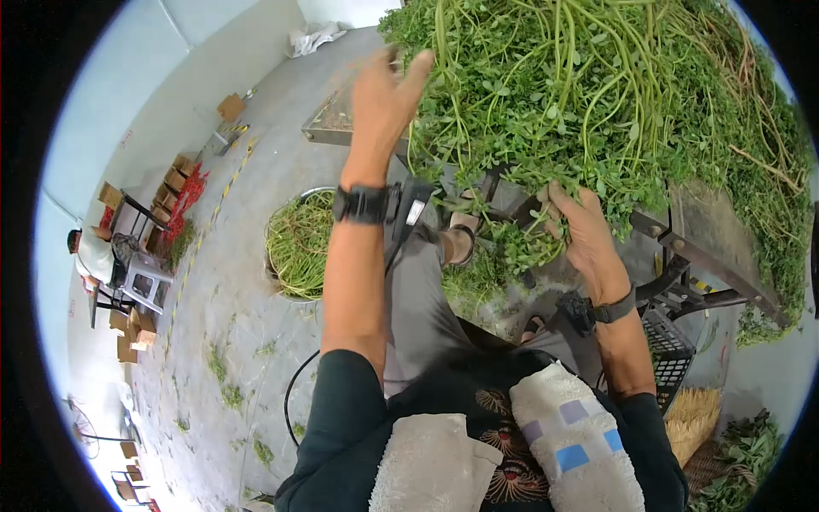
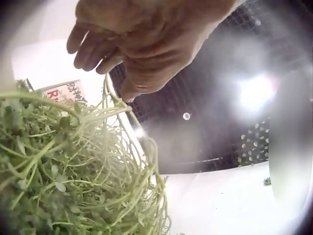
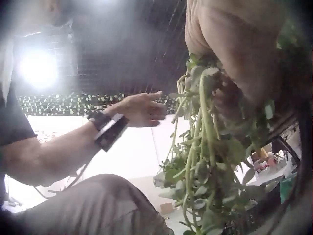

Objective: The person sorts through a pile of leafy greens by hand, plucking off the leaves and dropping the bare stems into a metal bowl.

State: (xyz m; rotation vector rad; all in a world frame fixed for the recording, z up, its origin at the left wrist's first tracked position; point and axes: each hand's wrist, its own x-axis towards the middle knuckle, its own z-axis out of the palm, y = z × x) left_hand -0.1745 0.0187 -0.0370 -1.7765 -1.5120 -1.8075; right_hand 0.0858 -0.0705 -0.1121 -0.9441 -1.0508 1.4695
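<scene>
A big heap of leafy greens (image 1: 597, 85) with long stems covers a metal table (image 1: 717, 230) in front of me. My left hand (image 1: 388, 90) is raised over the heap's left edge, fingers straight and spread, holding nothing. The left wrist view has that hand (image 2: 127, 54) just above the long pale stems (image 2: 63, 166), its fingers relaxed. My right hand (image 1: 580, 230) is at the table's near edge and grips a bunch of the greens (image 1: 520, 243). In the right wrist view the bunch (image 3: 200, 161) hangs down from the curled fingers (image 3: 234, 44).
On the floor to the left stands a round metal basin (image 1: 299, 243) full of green stems. A black crate (image 1: 670, 346) and a straw bundle (image 1: 691, 418) sit at the lower right. Cardboard boxes, a stool (image 1: 145, 282) and a seated person (image 1: 90, 256) are far left.
</scene>
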